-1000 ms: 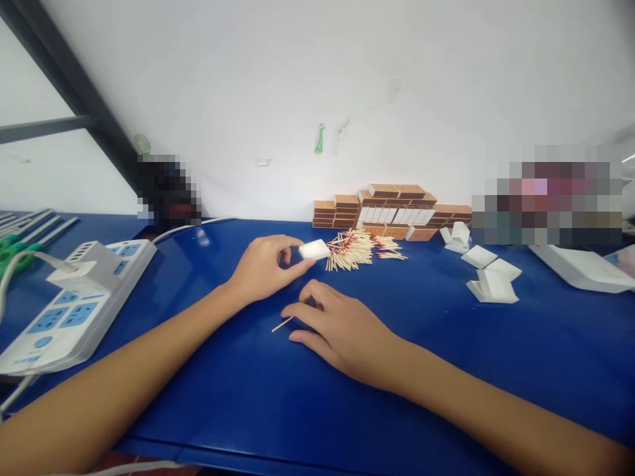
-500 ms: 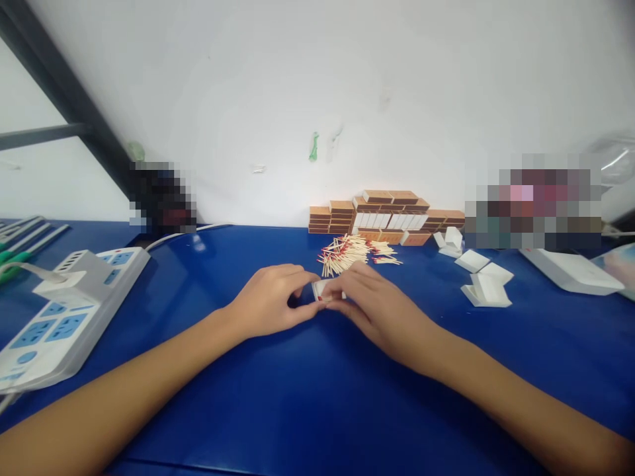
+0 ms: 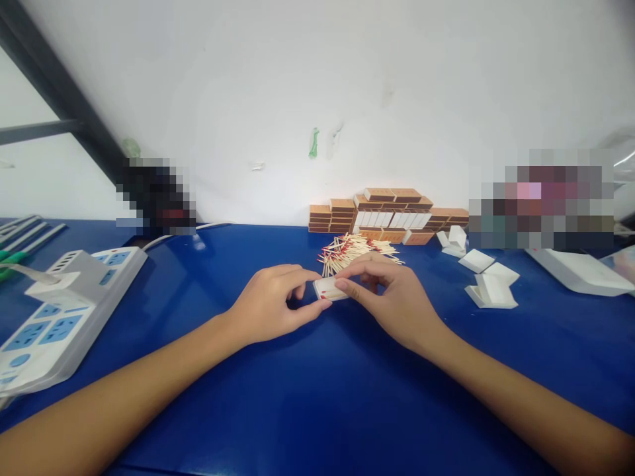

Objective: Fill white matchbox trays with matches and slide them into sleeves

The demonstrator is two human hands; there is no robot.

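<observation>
Small white tray (image 3: 328,289) on blue table (image 3: 278,410), red-headed matches inside, heads toward left end; long axis runs left-right. Left hand (image 3: 278,301): thumb and fingers clamped on tray's left end. Right hand (image 3: 391,297): fingertips at right end; grip closure unclear. Match pile (image 3: 350,251) just behind.

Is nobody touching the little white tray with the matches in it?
No, the left hand holds one end of the little white tray, and the right hand has fingers at its other end.

Blue table (image 3: 278,410) — matches (image 3: 350,251), matchboxes (image 3: 391,218).
</observation>
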